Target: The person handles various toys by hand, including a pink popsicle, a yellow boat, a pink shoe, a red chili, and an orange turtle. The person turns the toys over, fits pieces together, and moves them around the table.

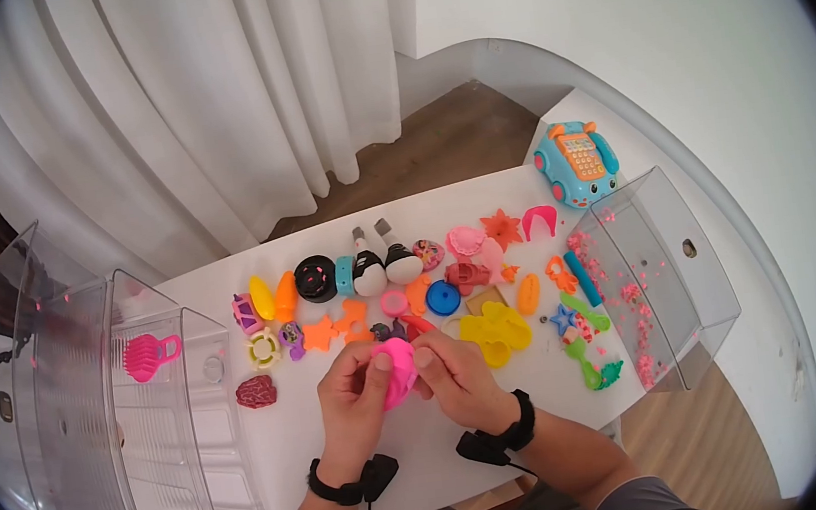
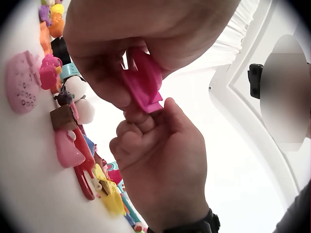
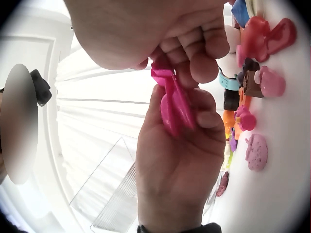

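Note:
Both hands meet in front of me around a bright pink curved plastic toy piece [image 1: 398, 372]. My left hand [image 1: 351, 390] grips it by its side between thumb and fingers. At its other edge, my right hand [image 1: 465, 381] pinches it with the thumb against curled fingers. From the left wrist, the pink piece [image 2: 144, 83] looks thin-walled and folded, with a narrow flat end by the right thumb. The right wrist view shows its rounded part [image 3: 175, 114] lying in the left palm. Just beyond the hands lies a red toy piece [image 1: 418, 323].
Toys spread over the white table [image 1: 299, 449], among them yellow moulds [image 1: 495, 334], a blue lid [image 1: 443, 297] and a dark red lump [image 1: 257, 392]. A pink comb [image 1: 152, 356] lies in the left clear bin [image 1: 195, 420]. Another clear bin [image 1: 707, 271] and a toy phone [image 1: 579, 165] stand right.

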`<state>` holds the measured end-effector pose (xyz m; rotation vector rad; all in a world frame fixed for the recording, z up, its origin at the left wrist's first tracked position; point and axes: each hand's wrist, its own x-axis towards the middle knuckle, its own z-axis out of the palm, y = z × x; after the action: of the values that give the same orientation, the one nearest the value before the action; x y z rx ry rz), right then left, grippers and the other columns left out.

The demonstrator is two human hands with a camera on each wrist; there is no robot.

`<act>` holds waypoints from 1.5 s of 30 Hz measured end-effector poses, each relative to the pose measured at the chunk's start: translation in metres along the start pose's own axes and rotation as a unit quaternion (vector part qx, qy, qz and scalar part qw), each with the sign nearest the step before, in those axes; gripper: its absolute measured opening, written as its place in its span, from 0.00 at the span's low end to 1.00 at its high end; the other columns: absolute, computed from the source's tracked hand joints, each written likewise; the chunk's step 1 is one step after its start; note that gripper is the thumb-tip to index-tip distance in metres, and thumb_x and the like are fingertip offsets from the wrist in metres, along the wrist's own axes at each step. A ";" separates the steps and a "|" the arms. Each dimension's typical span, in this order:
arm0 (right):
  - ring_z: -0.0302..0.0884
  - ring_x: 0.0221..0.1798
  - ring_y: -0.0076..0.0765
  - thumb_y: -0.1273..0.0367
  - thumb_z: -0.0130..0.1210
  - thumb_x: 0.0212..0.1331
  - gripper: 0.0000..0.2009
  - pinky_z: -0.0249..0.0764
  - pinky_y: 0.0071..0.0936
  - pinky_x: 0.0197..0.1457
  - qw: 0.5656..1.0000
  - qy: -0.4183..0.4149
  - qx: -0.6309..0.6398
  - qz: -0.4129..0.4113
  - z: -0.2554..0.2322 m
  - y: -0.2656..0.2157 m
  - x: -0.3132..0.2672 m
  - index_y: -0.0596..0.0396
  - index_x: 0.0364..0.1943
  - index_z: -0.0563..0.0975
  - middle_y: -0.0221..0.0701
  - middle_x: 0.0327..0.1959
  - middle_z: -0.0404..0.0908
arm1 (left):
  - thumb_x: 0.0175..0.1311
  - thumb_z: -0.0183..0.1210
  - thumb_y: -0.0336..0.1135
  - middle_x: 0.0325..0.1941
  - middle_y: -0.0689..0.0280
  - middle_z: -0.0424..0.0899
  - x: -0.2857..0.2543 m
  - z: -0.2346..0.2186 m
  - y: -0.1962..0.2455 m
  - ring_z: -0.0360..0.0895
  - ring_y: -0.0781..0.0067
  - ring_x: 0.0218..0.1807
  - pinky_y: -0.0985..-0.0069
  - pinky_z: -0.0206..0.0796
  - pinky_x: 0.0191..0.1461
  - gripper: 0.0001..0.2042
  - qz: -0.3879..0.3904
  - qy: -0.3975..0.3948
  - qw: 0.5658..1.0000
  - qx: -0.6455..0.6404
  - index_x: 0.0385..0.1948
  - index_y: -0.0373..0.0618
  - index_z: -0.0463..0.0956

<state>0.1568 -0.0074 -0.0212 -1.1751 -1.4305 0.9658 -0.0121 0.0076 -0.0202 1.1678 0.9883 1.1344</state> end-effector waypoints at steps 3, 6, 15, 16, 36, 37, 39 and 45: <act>0.80 0.24 0.42 0.60 0.55 0.76 0.14 0.73 0.34 0.29 0.999 -0.007 -0.044 -0.020 0.000 -0.004 0.002 0.57 0.39 0.78 0.38 0.23 0.78 | 0.79 0.60 0.39 0.50 0.68 0.81 -0.001 0.001 -0.001 0.76 0.84 0.42 0.82 0.71 0.46 0.10 -0.035 -0.041 0.998 -0.019 0.48 0.41 0.77; 0.79 0.24 0.44 0.58 0.57 0.75 0.14 0.73 0.35 0.29 0.997 -0.016 -0.071 -0.020 -0.001 -0.003 0.003 0.56 0.38 0.77 0.38 0.23 0.78 | 0.78 0.60 0.39 0.49 0.69 0.82 0.002 0.002 -0.008 0.77 0.84 0.43 0.82 0.72 0.47 0.11 -0.001 -0.058 0.998 -0.032 0.50 0.43 0.74; 0.76 0.22 0.43 0.61 0.55 0.76 0.13 0.70 0.35 0.29 0.999 0.038 -0.027 0.013 -0.001 0.009 0.002 0.58 0.40 0.76 0.39 0.22 0.76 | 0.83 0.53 0.41 0.44 0.71 0.81 0.005 -0.002 -0.003 0.75 0.86 0.41 0.84 0.71 0.46 0.11 -0.028 0.012 0.994 -0.103 0.49 0.43 0.73; 0.76 0.23 0.43 0.62 0.54 0.77 0.12 0.70 0.35 0.29 0.998 0.049 -0.002 0.029 -0.002 0.007 0.002 0.58 0.40 0.76 0.40 0.23 0.76 | 0.82 0.53 0.41 0.41 0.72 0.81 0.004 -0.004 0.000 0.74 0.87 0.39 0.85 0.70 0.43 0.10 -0.024 0.016 0.992 -0.119 0.48 0.44 0.73; 0.74 0.24 0.29 0.53 0.46 0.80 0.20 0.69 0.26 0.29 0.999 -0.029 0.016 0.012 -0.002 0.009 0.001 0.58 0.45 0.77 0.31 0.23 0.76 | 0.78 0.61 0.37 0.39 0.72 0.84 0.001 0.004 0.001 0.78 0.87 0.36 0.85 0.71 0.40 0.10 -0.048 -0.030 0.998 -0.014 0.49 0.40 0.78; 0.79 0.25 0.42 0.55 0.50 0.79 0.18 0.73 0.34 0.31 0.999 -0.033 -0.006 -0.009 -0.003 0.008 0.003 0.57 0.45 0.78 0.39 0.24 0.78 | 0.78 0.61 0.38 0.40 0.72 0.84 0.001 0.005 0.004 0.78 0.87 0.37 0.85 0.71 0.40 0.10 -0.051 -0.031 0.998 -0.013 0.49 0.40 0.78; 0.78 0.25 0.45 0.56 0.51 0.78 0.17 0.72 0.35 0.31 0.999 -0.024 -0.043 -0.002 -0.001 -0.002 0.004 0.57 0.44 0.77 0.39 0.23 0.78 | 0.78 0.61 0.38 0.40 0.72 0.84 0.002 0.006 0.005 0.78 0.87 0.38 0.85 0.71 0.40 0.11 -0.053 -0.034 0.998 -0.012 0.50 0.40 0.78; 0.77 0.24 0.47 0.57 0.54 0.76 0.16 0.71 0.37 0.30 0.994 -0.007 -0.109 -0.007 0.001 0.000 0.003 0.57 0.39 0.75 0.40 0.23 0.77 | 0.79 0.59 0.41 0.40 0.72 0.82 0.005 0.000 -0.010 0.75 0.87 0.36 0.85 0.70 0.41 0.11 -0.003 0.008 1.000 -0.022 0.47 0.41 0.78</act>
<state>0.1559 -0.0042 -0.0210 -1.3171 -1.5835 0.8246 -0.0102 0.0121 -0.0297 1.1213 0.9724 1.1566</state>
